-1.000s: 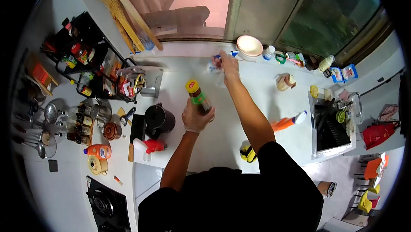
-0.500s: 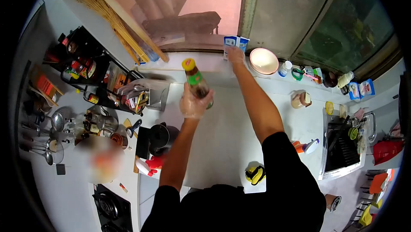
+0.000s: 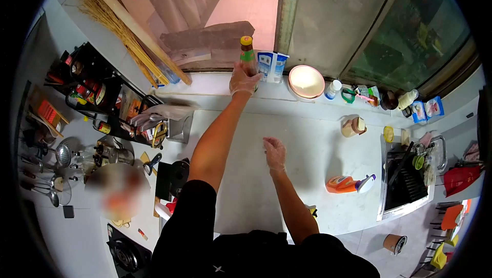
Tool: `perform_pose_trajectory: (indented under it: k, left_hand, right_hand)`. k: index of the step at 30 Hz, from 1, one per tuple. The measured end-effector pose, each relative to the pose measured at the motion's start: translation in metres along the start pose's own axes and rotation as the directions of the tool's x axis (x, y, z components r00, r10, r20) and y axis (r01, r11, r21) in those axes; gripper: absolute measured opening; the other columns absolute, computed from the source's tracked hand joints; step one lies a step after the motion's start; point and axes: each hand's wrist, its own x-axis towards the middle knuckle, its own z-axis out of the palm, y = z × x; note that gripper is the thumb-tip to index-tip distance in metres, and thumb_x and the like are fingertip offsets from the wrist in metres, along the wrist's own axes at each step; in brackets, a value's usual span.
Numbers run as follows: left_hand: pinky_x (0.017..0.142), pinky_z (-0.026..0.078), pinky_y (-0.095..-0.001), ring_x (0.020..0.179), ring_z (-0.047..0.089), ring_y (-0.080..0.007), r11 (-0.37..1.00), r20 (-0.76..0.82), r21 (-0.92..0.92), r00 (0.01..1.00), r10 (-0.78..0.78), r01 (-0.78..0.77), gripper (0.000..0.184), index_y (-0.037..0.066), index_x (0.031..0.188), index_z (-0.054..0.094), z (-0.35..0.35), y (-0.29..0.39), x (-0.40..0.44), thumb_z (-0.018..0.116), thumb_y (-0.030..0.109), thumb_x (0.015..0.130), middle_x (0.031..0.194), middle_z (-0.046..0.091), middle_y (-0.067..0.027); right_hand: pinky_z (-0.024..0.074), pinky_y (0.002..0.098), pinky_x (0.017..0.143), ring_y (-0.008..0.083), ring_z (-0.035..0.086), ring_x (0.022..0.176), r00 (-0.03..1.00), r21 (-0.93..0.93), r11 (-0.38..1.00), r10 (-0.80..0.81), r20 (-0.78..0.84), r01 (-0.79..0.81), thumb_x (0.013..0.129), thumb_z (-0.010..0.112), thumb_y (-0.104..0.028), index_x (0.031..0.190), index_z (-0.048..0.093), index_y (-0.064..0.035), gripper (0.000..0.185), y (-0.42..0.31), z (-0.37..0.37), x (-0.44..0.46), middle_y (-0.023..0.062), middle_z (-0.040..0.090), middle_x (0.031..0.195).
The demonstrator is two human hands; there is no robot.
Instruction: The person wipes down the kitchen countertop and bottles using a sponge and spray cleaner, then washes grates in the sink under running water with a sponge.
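Head view: gripping bottle (image 3: pixel 247 54) in left hand (image 3: pixel 243 79) at windowsill (image 3: pixel 200 82), just beside blue-white packet (image 3: pixel 277 68), with right hand (image 3: pixel 275 154) empty, loosely curled over counter (image 3: pixel 246 186); best to hold upright, avoid nudging packet.

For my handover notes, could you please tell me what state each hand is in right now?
Left hand: closed around the yellow-capped bottle.
Right hand: loosely open, with nothing visible in it.

Left hand (image 3: pixel 243 80) far forward in a grip, right hand (image 3: pixel 275 154) nearer, loosely curled.
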Motion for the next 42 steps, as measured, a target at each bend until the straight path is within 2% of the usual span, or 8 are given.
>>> perform_pose_trajectory:
  k: [6,8,10,11,19,24,31,42]
  left_hand:
    - [0.099,0.047,-0.0375,0.116,0.058,-0.0277,0.767,0.176,-0.594,0.969,-0.171,0.243,0.09,0.007,0.139,0.034,0.02,-0.031,0.011,0.087,0.009,0.066,0.125,0.059,-0.0164]
    - [0.1,0.046,-0.0389,0.12,0.054,-0.0287,0.821,0.136,-0.511,0.967,-0.216,0.255,0.088,0.008,0.14,0.035,0.011,-0.032,-0.012,0.085,0.01,0.068,0.128,0.056,-0.016]
    - [0.1,0.045,-0.0423,0.126,0.049,-0.032,0.997,0.005,-0.015,0.997,-0.072,0.072,0.079,0.01,0.139,0.04,0.012,-0.06,-0.045,0.083,0.018,0.073,0.133,0.052,-0.0151]
    - [0.098,0.045,-0.0414,0.119,0.054,-0.032,0.983,-0.108,-0.148,0.99,0.092,-0.107,0.068,0.01,0.134,0.047,0.023,-0.09,-0.057,0.081,0.015,0.074,0.127,0.056,-0.0148]
    - [0.082,0.054,-0.0334,0.094,0.065,-0.0182,0.953,0.359,-0.298,0.931,0.06,0.053,0.023,0.006,0.109,0.066,-0.145,-0.099,-0.293,0.07,0.013,0.088,0.102,0.068,-0.0074]
    - [0.08,0.055,-0.0332,0.091,0.067,-0.0197,0.969,0.105,-0.237,0.99,0.099,-0.072,0.022,0.009,0.108,0.067,-0.282,-0.102,-0.403,0.073,0.016,0.088,0.102,0.069,-0.0094]
    - [0.081,0.052,-0.0292,0.085,0.061,-0.0126,0.936,-0.398,-0.205,0.849,-0.347,0.287,0.012,-0.001,0.102,0.06,-0.405,-0.208,-0.508,0.06,-0.004,0.09,0.094,0.063,-0.0065]
    - [0.078,0.054,-0.0371,0.09,0.069,-0.0281,0.58,-0.619,-0.066,0.423,-0.662,0.812,0.04,0.006,0.11,0.064,-0.504,-0.429,-0.579,0.075,0.035,0.084,0.102,0.071,-0.0146]
  right_hand:
    - [0.0496,0.029,0.077,0.0151,0.061,0.083,0.986,0.002,1.0,0.026,0.164,-0.027,0.09,0.063,-0.018,0.105,0.066,0.0014,0.025,-0.018,0.006,-0.032,0.0078,0.067,0.093]
    - [0.05,0.0287,0.076,0.0153,0.061,0.082,0.97,0.041,0.997,0.05,0.24,-0.061,0.09,0.063,-0.018,0.107,0.066,0.0017,0.026,-0.013,0.01,-0.039,0.008,0.067,0.093]
    - [0.0504,0.029,0.075,0.0155,0.061,0.081,0.952,0.01,0.998,0.056,0.301,-0.062,0.09,0.063,-0.018,0.107,0.065,0.0021,0.026,-0.008,0.013,-0.046,0.0083,0.067,0.094]
    - [0.0507,0.0295,0.074,0.0157,0.062,0.082,0.943,-0.039,0.998,0.057,0.329,-0.047,0.091,0.062,-0.018,0.107,0.065,0.0023,0.026,-0.006,0.014,-0.054,0.0084,0.067,0.095]
    - [0.0522,0.0315,0.071,0.0161,0.064,0.081,0.724,-0.312,0.946,0.277,0.631,-0.09,0.094,0.059,-0.02,0.112,0.062,0.0015,0.028,0.029,0.036,-0.142,0.0084,0.069,0.095]
    - [0.0514,0.0317,0.069,0.0151,0.064,0.077,0.394,-0.428,0.903,0.407,0.824,-0.04,0.094,0.057,-0.025,0.109,0.063,-0.0004,0.029,0.059,0.071,-0.219,0.0084,0.069,0.093]
    - [0.0517,0.031,0.08,0.0171,0.066,0.089,0.092,-0.371,0.886,0.36,0.928,0.278,0.09,0.064,-0.029,0.108,0.066,-0.0023,0.032,0.092,0.158,-0.307,0.0106,0.07,0.098]
    - [0.0528,0.0303,0.079,0.0161,0.066,0.086,0.099,-0.464,0.843,0.455,0.885,0.273,0.087,0.065,-0.024,0.109,0.067,-0.0026,0.031,0.108,0.3,-0.397,0.0091,0.071,0.098]
